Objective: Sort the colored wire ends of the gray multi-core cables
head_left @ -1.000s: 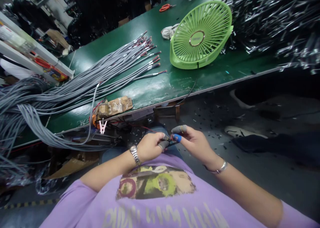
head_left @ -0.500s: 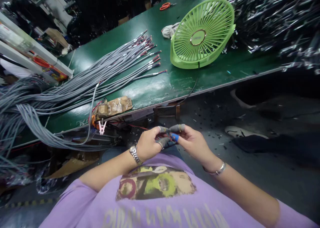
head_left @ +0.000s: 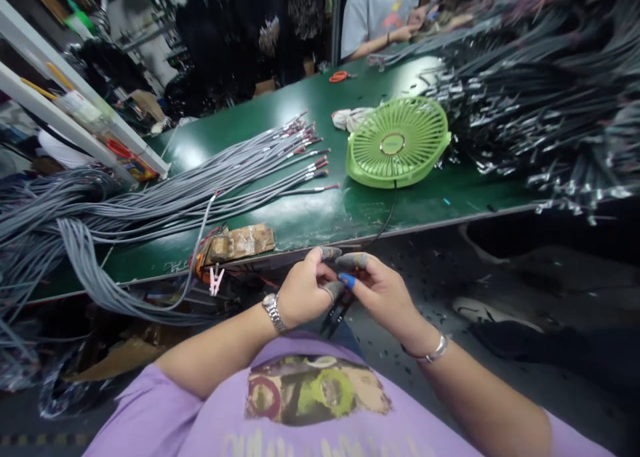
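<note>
Over my lap, my left hand [head_left: 304, 290] and my right hand [head_left: 387, 295] meet with their fingers bent in a pinch. Grey coverings wrap several fingertips, and a blue one is on my right thumb. Dark, thin lengths [head_left: 336, 318] hang below the fingers; their kind is too blurred to tell, and what lies between the fingertips is mostly hidden. Past the hands is the green table [head_left: 295, 218], where grey cables [head_left: 200, 177] with stripped red and dark ends lie in a long bundle, apart from both hands.
A green fan [head_left: 397, 143] lies on the table beside a white cloth bundle [head_left: 350, 119]. Orange-handled scissors [head_left: 340, 77] are farther back. Black cables [head_left: 540, 110] pile up at right. A taped block [head_left: 245, 241] and pink clip [head_left: 216, 281] sit at the near edge. A co-worker [head_left: 377, 17] is opposite.
The view has tilted up, bringing the co-worker into sight. My hands stay together at nearly the same place, and the dark lengths now show hanging below them.
</note>
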`<state>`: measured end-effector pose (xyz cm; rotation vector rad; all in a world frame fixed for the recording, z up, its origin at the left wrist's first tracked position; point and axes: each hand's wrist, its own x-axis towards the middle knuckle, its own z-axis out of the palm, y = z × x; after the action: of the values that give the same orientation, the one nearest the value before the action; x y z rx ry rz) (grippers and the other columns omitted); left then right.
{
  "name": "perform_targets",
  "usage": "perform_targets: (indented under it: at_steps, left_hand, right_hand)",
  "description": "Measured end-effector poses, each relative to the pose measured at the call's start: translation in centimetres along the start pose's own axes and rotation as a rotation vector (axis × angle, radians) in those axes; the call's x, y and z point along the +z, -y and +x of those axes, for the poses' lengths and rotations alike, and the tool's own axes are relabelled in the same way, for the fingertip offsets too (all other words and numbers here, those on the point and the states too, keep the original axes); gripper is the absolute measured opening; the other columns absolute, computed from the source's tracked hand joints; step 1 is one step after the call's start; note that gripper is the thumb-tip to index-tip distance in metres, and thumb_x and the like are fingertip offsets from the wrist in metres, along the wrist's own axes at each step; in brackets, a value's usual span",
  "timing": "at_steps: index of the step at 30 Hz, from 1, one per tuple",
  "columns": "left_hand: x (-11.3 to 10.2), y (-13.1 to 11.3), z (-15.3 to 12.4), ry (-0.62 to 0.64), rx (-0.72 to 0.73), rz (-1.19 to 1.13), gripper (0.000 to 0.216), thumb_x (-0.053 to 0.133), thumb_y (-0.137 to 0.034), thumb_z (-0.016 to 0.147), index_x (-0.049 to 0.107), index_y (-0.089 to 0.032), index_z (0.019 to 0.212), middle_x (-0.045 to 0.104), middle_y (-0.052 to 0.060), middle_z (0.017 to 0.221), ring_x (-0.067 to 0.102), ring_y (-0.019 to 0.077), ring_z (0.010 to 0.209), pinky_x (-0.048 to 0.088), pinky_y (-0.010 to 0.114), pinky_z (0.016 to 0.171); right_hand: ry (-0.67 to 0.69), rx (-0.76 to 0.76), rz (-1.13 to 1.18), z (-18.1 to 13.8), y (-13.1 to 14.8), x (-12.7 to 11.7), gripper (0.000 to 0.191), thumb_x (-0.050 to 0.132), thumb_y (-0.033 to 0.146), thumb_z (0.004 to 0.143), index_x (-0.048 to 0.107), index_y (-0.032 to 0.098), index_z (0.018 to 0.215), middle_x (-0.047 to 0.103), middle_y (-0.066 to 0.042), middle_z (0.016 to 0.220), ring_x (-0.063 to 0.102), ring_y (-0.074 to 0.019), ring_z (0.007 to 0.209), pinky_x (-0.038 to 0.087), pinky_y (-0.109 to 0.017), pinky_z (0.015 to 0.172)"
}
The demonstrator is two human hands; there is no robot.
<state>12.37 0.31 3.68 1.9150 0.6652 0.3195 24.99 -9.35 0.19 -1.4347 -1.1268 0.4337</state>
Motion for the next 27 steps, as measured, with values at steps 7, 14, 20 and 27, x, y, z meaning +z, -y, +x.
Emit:
perform_targets:
  at_steps: [7,14,20,27]
  left_hand:
    - [-3.0,-2.6,5.7,-0.115,-0.007,-0.253,0.040,0.062,-0.006,0.066,0.046,-0.018,0.102,0.059,-0.008,0.060,0.053,0.0087,0.051,0.039,0.020,0.052]
    - [-6.4,-1.8,9.3,-0.172,-0.160,-0.303,0.035,0.067,-0.001,0.065,0.050,-0.016,0.092,0.061,-0.004,0.068,0.054,0.0075,0.056,0.040,0.020,0.056]
    - [-6.5,0.3,10.5,-0.134,-0.246,-0.367,0.039,0.073,-0.003,0.062,0.050,-0.016,0.090,0.062,-0.003,0.068,0.054,0.0073,0.053,0.040,0.020,0.054]
    - [-5.6,0.3,9.9,-0.191,-0.278,-0.438,0.039,0.068,-0.001,0.064,0.048,-0.017,0.094,0.059,-0.008,0.061,0.050,0.0054,0.045,0.039,0.018,0.050]
  right_hand:
    - [0.018,-0.126,0.047,7.8,0.3,-0.5,0.012,0.057,0.025,0.081,0.064,0.022,0.090,0.069,-0.006,0.092,0.065,-0.0208,0.086,0.054,-0.035,0.079]
    - [0.177,0.046,0.111,14.8,-2.3,0.8,0.021,0.064,0.032,0.071,0.065,0.021,0.089,0.065,0.000,0.065,0.061,-0.0181,0.061,0.052,-0.032,0.060]
    - [0.228,0.133,0.120,17.2,-4.0,2.2,0.024,0.064,0.033,0.069,0.065,0.020,0.089,0.062,0.002,0.056,0.059,-0.0169,0.051,0.049,-0.029,0.050]
    - [0.052,-0.062,-0.129,15.4,-4.2,1.1,0.024,0.059,0.033,0.080,0.065,0.020,0.100,0.071,-0.006,0.085,0.067,-0.0212,0.076,0.055,-0.035,0.070]
